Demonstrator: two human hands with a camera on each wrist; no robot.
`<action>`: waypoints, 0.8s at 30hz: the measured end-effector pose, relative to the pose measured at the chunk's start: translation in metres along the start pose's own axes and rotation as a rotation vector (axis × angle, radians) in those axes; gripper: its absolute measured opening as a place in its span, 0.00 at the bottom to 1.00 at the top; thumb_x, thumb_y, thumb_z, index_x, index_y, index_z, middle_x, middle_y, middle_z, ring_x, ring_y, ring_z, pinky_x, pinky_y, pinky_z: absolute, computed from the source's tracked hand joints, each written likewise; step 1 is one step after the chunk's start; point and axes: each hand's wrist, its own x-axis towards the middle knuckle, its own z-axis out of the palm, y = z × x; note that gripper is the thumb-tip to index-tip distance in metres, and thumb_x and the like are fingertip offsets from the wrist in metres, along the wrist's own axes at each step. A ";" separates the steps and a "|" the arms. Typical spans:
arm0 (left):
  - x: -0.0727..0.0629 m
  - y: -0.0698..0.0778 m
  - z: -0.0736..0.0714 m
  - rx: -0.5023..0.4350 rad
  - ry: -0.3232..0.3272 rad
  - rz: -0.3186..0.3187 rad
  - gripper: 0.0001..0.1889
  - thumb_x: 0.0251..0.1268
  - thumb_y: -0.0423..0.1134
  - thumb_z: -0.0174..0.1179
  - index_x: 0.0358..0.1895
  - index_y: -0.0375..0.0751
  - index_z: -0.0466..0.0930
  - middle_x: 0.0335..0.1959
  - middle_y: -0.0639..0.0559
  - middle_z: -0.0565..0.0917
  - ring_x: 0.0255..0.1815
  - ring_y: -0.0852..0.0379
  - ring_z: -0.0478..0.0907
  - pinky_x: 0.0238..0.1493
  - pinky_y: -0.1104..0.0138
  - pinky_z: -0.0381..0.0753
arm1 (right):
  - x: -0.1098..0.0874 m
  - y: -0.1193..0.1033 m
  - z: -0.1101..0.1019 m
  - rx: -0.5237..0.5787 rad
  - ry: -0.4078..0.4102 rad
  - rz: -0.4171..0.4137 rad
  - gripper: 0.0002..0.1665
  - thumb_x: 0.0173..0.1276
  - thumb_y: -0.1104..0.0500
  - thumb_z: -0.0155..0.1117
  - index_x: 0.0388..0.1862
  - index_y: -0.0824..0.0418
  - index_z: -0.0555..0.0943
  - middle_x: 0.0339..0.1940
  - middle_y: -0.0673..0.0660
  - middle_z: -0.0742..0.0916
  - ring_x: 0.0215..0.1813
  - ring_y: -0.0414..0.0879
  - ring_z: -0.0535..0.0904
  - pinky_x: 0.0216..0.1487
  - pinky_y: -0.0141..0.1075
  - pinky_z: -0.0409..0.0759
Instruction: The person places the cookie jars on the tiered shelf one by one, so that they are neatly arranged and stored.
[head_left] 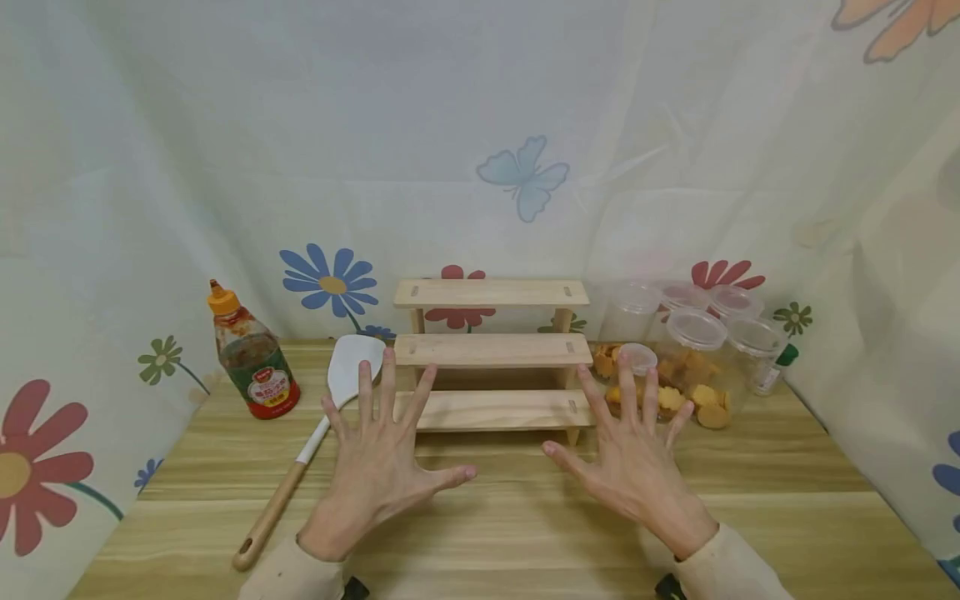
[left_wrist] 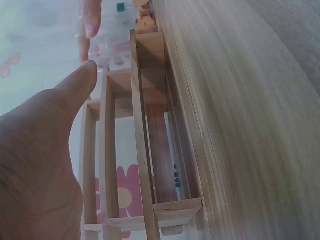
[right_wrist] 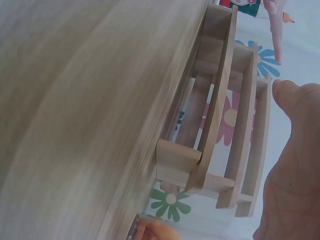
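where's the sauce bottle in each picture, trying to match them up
Head: the sauce bottle stands on the left side, apart from the shelf.
Left wrist: not in it.
Right wrist: at the top edge, right of centre, partly cut off.
Shared landmark: the shelf, seen in all three views.

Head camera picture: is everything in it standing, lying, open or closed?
Left hand: fingers spread, holding nothing
Right hand: fingers spread, holding nothing
Three-tier wooden shelf: standing
Wooden-handled spatula: lying flat
Sauce bottle: standing, capped
Clear plastic jars: standing, some with snacks inside; can't tell if they're shut tight
Green-capped bottle: capped, partly hidden
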 end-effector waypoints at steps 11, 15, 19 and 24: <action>-0.001 0.003 -0.001 0.024 -0.001 -0.001 0.74 0.45 0.96 0.58 0.94 0.65 0.41 0.91 0.45 0.16 0.91 0.30 0.19 0.74 0.16 0.23 | 0.000 0.001 0.001 -0.011 0.010 0.006 0.66 0.72 0.15 0.59 0.96 0.38 0.43 0.93 0.57 0.28 0.89 0.78 0.23 0.67 0.90 0.18; -0.002 0.003 0.000 0.032 -0.001 0.000 0.74 0.45 0.96 0.58 0.94 0.65 0.41 0.91 0.44 0.15 0.91 0.31 0.19 0.74 0.15 0.26 | -0.001 0.001 0.003 -0.019 0.012 0.007 0.67 0.72 0.15 0.58 0.96 0.39 0.43 0.93 0.54 0.25 0.89 0.77 0.23 0.67 0.90 0.18; -0.002 0.003 0.000 0.027 0.001 -0.001 0.74 0.45 0.96 0.58 0.94 0.65 0.40 0.90 0.45 0.15 0.91 0.31 0.18 0.74 0.16 0.22 | -0.001 0.001 0.003 -0.022 0.015 0.009 0.67 0.72 0.15 0.58 0.96 0.39 0.43 0.93 0.55 0.26 0.90 0.76 0.22 0.67 0.89 0.17; -0.001 0.003 0.001 0.019 0.011 0.006 0.74 0.45 0.95 0.58 0.94 0.66 0.39 0.91 0.45 0.15 0.91 0.32 0.18 0.74 0.17 0.20 | -0.001 0.001 0.003 -0.020 0.018 0.012 0.66 0.72 0.15 0.58 0.96 0.38 0.43 0.94 0.57 0.29 0.90 0.76 0.22 0.68 0.88 0.16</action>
